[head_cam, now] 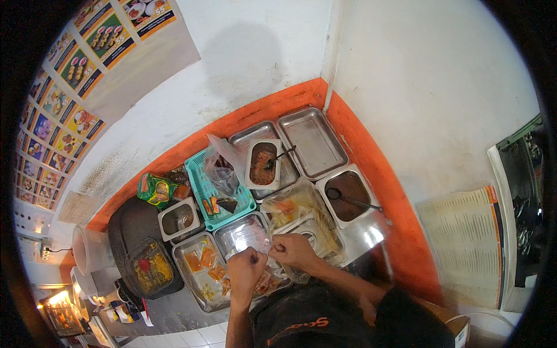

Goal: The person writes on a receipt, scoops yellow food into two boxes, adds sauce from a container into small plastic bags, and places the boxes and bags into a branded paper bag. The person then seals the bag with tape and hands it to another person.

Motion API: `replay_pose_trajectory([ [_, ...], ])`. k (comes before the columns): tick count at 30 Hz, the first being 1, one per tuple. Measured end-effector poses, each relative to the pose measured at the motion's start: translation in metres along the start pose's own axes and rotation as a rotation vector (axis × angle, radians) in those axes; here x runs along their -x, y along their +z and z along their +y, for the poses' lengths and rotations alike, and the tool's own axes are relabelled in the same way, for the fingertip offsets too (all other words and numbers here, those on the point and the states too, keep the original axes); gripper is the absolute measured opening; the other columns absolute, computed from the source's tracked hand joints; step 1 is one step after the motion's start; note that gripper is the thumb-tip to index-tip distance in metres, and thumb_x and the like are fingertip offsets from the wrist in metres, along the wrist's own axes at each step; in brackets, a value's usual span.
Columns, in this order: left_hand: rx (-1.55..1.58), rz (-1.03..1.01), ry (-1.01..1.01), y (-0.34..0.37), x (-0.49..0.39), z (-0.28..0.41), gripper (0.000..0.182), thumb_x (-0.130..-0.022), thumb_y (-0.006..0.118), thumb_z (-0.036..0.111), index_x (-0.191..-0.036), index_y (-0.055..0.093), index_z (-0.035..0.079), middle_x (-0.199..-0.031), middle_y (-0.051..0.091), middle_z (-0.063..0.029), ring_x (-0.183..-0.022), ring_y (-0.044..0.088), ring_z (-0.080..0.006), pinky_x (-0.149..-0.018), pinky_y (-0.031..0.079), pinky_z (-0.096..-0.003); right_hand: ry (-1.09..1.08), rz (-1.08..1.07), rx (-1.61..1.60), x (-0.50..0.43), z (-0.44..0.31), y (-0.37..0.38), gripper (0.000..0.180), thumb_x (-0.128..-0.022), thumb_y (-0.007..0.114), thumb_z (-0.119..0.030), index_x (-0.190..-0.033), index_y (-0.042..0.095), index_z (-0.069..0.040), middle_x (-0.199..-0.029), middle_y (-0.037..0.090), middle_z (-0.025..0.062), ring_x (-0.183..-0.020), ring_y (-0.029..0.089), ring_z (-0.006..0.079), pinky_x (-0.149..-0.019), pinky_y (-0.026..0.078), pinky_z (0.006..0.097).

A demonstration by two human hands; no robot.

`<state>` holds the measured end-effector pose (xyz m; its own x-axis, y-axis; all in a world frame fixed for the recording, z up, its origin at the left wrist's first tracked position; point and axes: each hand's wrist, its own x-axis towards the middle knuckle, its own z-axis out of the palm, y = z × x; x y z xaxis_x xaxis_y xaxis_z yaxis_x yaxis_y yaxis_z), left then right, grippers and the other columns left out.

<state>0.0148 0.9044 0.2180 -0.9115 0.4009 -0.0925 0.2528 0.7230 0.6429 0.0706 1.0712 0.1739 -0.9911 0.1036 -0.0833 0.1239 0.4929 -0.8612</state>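
My left hand [247,269] and my right hand [292,251] are both curled into fists, close together above a steel tray [219,235] that has clear plastic in it. Whether either one pinches a bit of that plastic cannot be told. Left of my left hand, a steel tray [180,261] holds small bags of orange sauce [208,257]. Beyond my right hand, clear plastic film [304,191] lies over a tray of food, with a steel lid [300,226] on it. Packed food [267,282] lies partly hidden below my hands.
A turquoise plastic basket [208,224] holds bags and sachets. Behind stand a steel pan of chunky red-brown food [263,167] and an empty steel tray [313,143]. At right is a pan of dark sauce [348,209] with a ladle [359,203]. A black container [130,243] stands at left.
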Motion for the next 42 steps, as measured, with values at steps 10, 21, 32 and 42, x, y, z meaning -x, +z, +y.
replay_pose_trajectory([
  [10,-0.157,0.063,0.144,0.002,-0.002,0.014,0.020,-0.081,0.069,0.020,-0.077,0.056,0.005,-0.066,0.063,-0.0144,-0.057,0.062,-0.0346,-0.057,0.049,-0.0443,-0.399,0.144,-0.185,-0.013,-0.005,-0.016,0.021,-0.084,0.067,-0.002,-0.103,0.059,-0.003,-0.101,0.054,0.0128,-0.082,0.061,0.0288,-0.075,0.052,0.0382],
  [21,0.474,0.386,0.138,0.033,-0.006,0.015,0.017,-0.086,0.065,-0.004,-0.087,0.050,0.003,-0.079,0.056,-0.0022,-0.068,0.054,-0.0079,-0.060,0.046,-0.0237,-0.150,0.393,-0.431,-0.010,-0.013,-0.001,0.019,-0.086,0.072,0.000,-0.102,0.062,-0.002,-0.098,0.062,0.0072,-0.083,0.064,0.0125,-0.072,0.053,0.0260],
  [32,0.618,0.514,0.137,0.032,-0.011,0.008,0.012,-0.084,0.068,-0.010,-0.092,0.064,-0.002,-0.087,0.061,-0.0058,-0.074,0.059,-0.0106,-0.065,0.050,-0.0234,0.030,0.264,-0.656,-0.007,-0.024,-0.001,0.014,-0.096,0.068,-0.011,-0.103,0.069,0.001,-0.088,0.064,0.0046,-0.074,0.061,0.0097,-0.066,0.051,0.0263],
  [42,1.648,-0.191,-0.488,0.009,-0.004,-0.001,0.013,-0.097,0.064,0.018,-0.099,0.064,0.005,-0.084,0.061,-0.0015,-0.071,0.056,-0.0133,-0.064,0.045,-0.0302,0.371,-0.447,-1.301,-0.011,0.029,-0.026,0.029,-0.102,0.060,-0.031,-0.100,0.068,-0.003,-0.077,0.057,-0.0007,-0.063,0.052,0.0085,-0.057,0.043,0.0244],
])
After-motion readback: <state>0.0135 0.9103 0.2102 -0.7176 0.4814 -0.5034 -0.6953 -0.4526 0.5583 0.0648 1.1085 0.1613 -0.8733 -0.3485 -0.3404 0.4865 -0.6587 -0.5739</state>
